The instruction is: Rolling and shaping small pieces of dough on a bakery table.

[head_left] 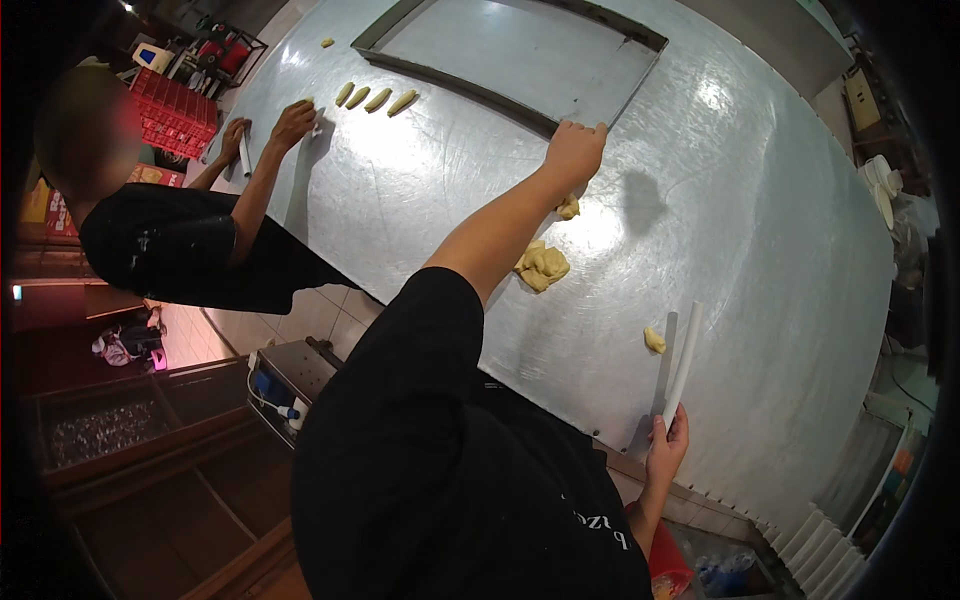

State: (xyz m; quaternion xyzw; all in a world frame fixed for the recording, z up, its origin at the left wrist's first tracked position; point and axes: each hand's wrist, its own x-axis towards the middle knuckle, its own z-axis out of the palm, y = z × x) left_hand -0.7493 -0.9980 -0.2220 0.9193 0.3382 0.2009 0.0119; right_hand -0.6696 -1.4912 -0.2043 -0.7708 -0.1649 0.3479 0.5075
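My left hand [577,155] is stretched across the table, its fingers closed over the near right corner of a shallow rectangular metal tray [452,89]. At the near right, my right hand [667,447] grips the lower end of a plain white rolling rod [684,362], which points away from me. A small piece of yellow dough [654,340] lies just left of the rod. Below my left forearm sits a larger lump of dough [543,267], and a smaller dough chunk [568,208] shows partly behind the forearm.
Several rolled dough pieces [378,99] lie in a row on the metal table [780,260], with a dough bit [327,42] beyond them. At left a co-worker's hands [293,123] work near another white rod [245,156]. Red crates [172,112] stand behind that person.
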